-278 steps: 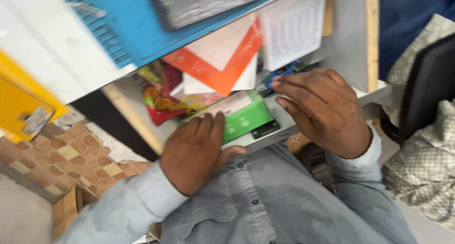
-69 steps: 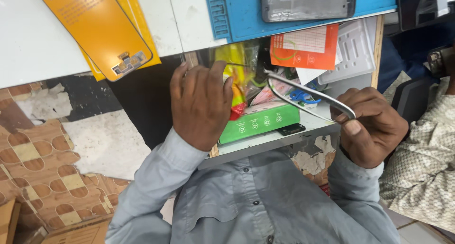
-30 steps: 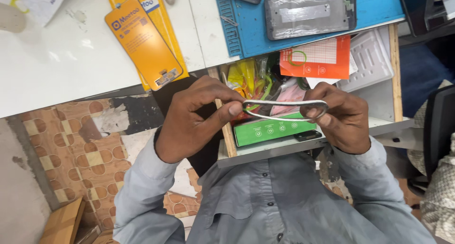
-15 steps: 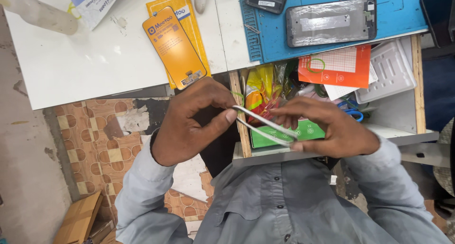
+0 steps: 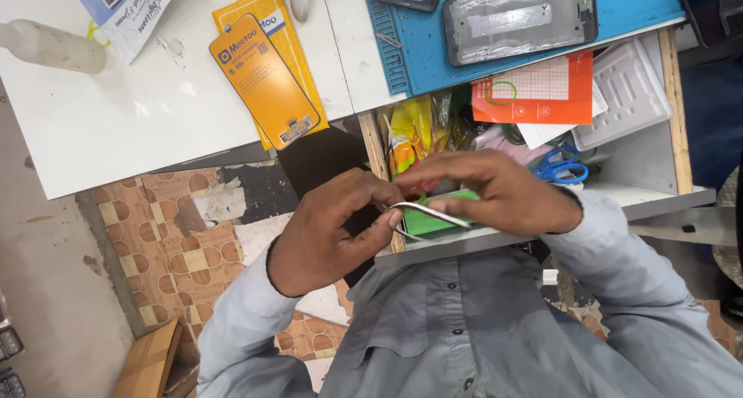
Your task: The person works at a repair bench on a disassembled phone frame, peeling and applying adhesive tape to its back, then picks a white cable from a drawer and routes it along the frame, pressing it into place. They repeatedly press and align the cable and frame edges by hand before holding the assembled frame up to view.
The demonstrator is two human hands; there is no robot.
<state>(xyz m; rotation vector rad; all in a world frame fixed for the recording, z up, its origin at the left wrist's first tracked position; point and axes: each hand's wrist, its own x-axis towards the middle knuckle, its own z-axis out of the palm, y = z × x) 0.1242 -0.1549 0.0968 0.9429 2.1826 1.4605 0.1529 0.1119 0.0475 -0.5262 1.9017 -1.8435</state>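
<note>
Seen from above, a person in a grey shirt sits at a white counter with an open drawer pulled out over the lap. Both hands meet just above the drawer's front edge. The left hand pinches one end of a thin, pale, flat frame — it looks like a phone's mid-frame or bezel seen nearly edge-on — with thumb and forefinger closed on it. The right hand lies over the other end, fingers curled down and closed on the frame too, hiding most of it.

Under the hands, inside the drawer, lies a green box, and further back yellow packets, an orange card, blue-handled scissors and a white plastic tray. On the counter a blue work mat carries a phone with its back open; orange flat packages lie to its left.

Such a thin frame probably bends easily, so it seems wise to hold it by the edges with light, even pressure — no twisting between the two hands — and to keep it over the drawer, so that a slip lands it there and not on the tiled floor.
</note>
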